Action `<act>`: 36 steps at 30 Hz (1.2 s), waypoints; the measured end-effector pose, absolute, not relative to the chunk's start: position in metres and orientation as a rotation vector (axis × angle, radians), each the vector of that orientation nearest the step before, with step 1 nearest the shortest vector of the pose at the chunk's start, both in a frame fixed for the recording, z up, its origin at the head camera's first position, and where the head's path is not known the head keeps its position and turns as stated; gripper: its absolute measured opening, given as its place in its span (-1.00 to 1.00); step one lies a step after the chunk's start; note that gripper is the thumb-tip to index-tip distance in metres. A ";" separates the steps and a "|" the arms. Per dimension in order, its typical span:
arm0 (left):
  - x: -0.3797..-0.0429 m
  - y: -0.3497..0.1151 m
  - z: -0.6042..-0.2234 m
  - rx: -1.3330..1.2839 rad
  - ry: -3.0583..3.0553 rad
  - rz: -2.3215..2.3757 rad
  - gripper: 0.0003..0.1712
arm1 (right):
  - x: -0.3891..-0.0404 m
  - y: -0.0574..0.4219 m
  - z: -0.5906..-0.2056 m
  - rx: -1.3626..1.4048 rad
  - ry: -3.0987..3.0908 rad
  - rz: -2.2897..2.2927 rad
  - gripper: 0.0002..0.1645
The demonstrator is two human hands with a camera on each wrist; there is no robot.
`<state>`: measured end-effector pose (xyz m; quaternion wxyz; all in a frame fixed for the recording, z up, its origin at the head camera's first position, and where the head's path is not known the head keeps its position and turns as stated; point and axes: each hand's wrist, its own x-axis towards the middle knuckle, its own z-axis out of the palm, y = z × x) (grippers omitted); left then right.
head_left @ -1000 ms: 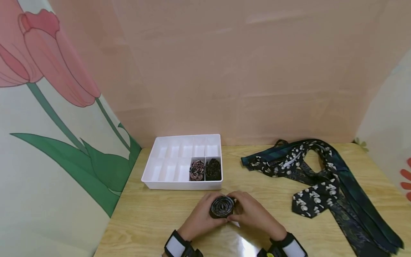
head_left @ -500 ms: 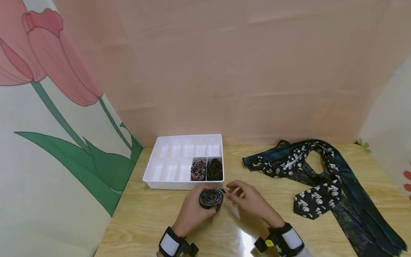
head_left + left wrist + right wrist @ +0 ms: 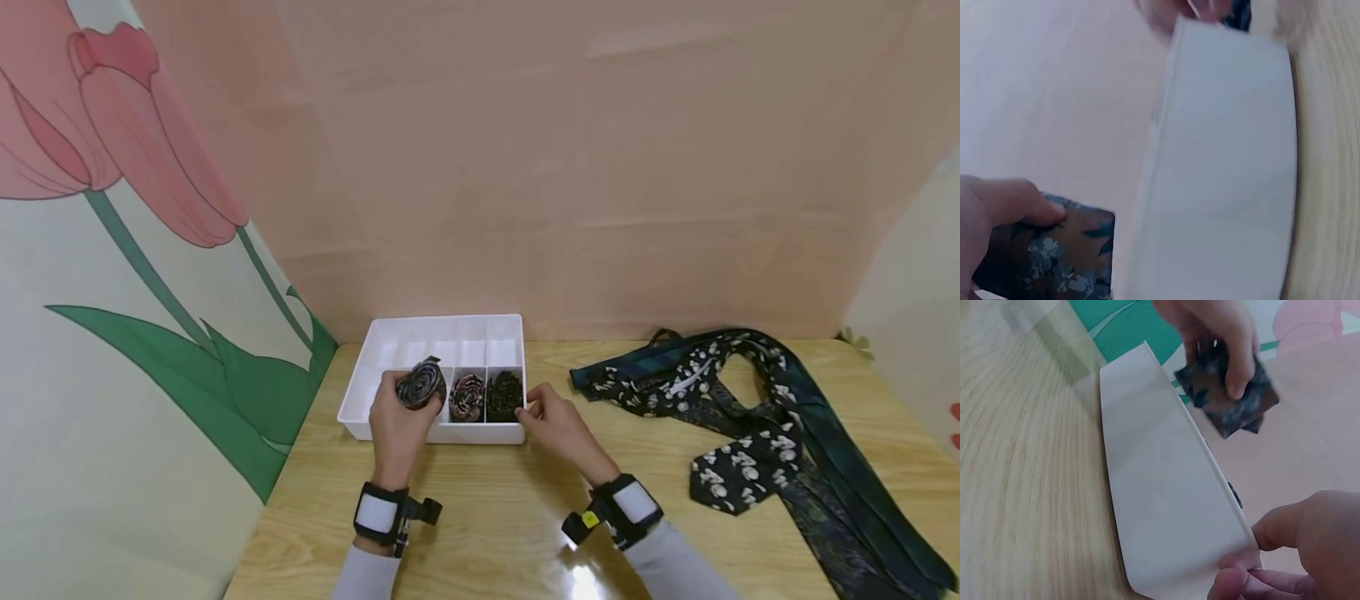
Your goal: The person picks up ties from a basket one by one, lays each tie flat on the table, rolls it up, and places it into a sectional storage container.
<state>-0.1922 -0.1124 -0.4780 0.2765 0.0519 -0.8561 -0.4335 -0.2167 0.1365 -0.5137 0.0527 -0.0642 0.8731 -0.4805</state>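
Observation:
My left hand (image 3: pixel 396 433) grips a rolled dark necktie (image 3: pixel 422 385) over the white divided box (image 3: pixel 450 432), its spiral end facing up and tilted. The left wrist view shows the thumb pressed on the dark floral necktie (image 3: pixel 1072 250), beside the box's wall (image 3: pixel 1222 156). At the box's front right corner my right hand (image 3: pixel 558 427) pinches the rim; in the right wrist view that hand (image 3: pixel 1310 544) has thumb and fingers on either side of the edge. A pinkish patterned rolled tie (image 3: pixel 467 397) and a dark rolled tie (image 3: pixel 504 397) sit in front-row compartments.
Several unrolled neckties (image 3: pixel 750 408), dark green and black with white figures, lie in a loose heap on the right of the wooden table (image 3: pixel 480 517). Behind the box rises a pinkish-brown backdrop (image 3: pixel 525 167). A tulip-printed panel (image 3: pixel 150 400) stands at the left.
My left hand has carried the rolled necktie forward and left, from the table's front to over the box. My right hand has let go of the roll and taken the box's corner.

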 end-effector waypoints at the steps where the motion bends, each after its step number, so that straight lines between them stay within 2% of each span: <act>1: -0.197 -0.113 -0.480 0.164 -2.289 -1.162 -0.47 | -0.217 0.135 -0.514 -0.188 2.651 -1.473 -0.60; 12: -0.222 -0.099 -0.502 0.208 -2.272 -1.041 -0.39 | -0.214 0.132 -0.517 -0.213 2.627 -1.529 -0.72; 23: -0.218 -0.091 -0.512 0.181 -2.336 -0.961 -0.33 | -0.214 0.131 -0.518 -0.208 2.587 -1.560 -0.73; 31: -0.216 -0.094 -0.505 0.287 -2.404 -0.966 -0.39 | -0.215 0.131 -0.521 -0.206 2.552 -1.589 -0.75; 36: -0.214 -0.097 -0.502 0.267 -2.476 -0.948 -0.36 | -0.214 0.131 -0.522 -0.229 2.564 -1.604 -0.76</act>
